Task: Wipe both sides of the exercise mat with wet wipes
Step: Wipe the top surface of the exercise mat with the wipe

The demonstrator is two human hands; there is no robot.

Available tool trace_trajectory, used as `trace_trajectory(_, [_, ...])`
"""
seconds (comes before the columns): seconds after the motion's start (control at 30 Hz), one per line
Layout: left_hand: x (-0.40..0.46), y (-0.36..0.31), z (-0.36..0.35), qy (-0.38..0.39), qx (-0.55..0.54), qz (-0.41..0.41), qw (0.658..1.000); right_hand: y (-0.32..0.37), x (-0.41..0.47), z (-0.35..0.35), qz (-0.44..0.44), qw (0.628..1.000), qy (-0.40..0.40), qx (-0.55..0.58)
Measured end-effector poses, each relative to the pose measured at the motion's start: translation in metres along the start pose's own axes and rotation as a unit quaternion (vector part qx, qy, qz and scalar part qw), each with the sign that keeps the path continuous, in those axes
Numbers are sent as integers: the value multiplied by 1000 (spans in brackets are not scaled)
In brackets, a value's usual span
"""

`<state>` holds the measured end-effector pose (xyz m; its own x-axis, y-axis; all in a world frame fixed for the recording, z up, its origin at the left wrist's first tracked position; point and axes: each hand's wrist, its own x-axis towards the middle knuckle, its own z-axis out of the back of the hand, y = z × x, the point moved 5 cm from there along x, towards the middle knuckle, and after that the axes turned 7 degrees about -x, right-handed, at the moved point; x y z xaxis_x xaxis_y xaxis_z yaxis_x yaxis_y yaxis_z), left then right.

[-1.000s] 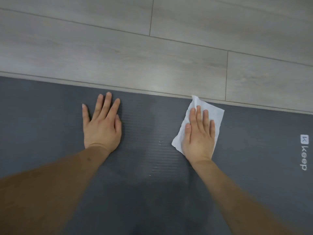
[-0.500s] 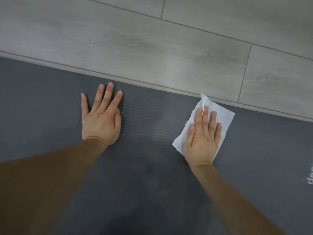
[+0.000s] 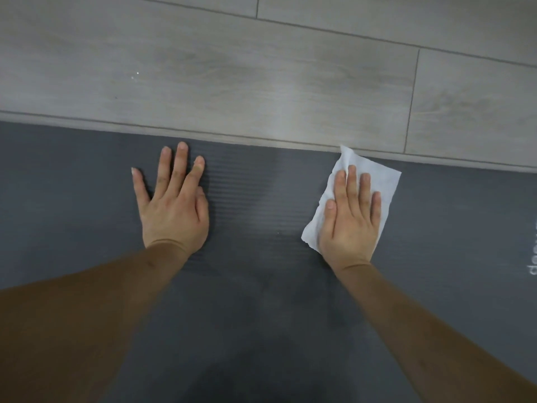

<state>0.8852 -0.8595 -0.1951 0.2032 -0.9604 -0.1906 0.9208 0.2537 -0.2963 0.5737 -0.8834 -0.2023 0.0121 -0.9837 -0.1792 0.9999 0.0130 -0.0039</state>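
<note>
Mat [image 3: 261,315] dark grey, flat on pale plank floor [image 3: 261,77].

A dark grey ribbed mat [image 3: 261,199] lies on a pale wood-look floor [image 3: 261,77], its far edge running across the view. The left hand [image 3: 174,210] rests flat on the mat, fingers [image 3: 180,164] straight and spread. The right hand [image 3: 350,225] presses a white wipe [image 3: 377,178] flat near the far edge, the wipe's far corner reaching the floor. White lettering [image 3: 533,269] shows at the right edge.

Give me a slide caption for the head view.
Right hand presses wipe on mat; left hand flat.
</note>
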Motion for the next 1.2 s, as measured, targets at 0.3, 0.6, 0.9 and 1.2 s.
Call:
trace_trajectory(0.3, [1,-1,1,15,-3,4,1000,1,2,4,3,1000,8,-29])
trace_trajectory(0.6, [0,-1,0,4,-18,-4,1000,2,-2,3,7,1000,-3,-15])
trace_trajectory(0.9, [2,-1,2,-3,-38,-20,999,4,-5,7,-4,1000,1,-10])
trace_trajectory(1.2, [1,21,17,116,-36,-79,989,24,-11,4,-5,1000,15,-9])
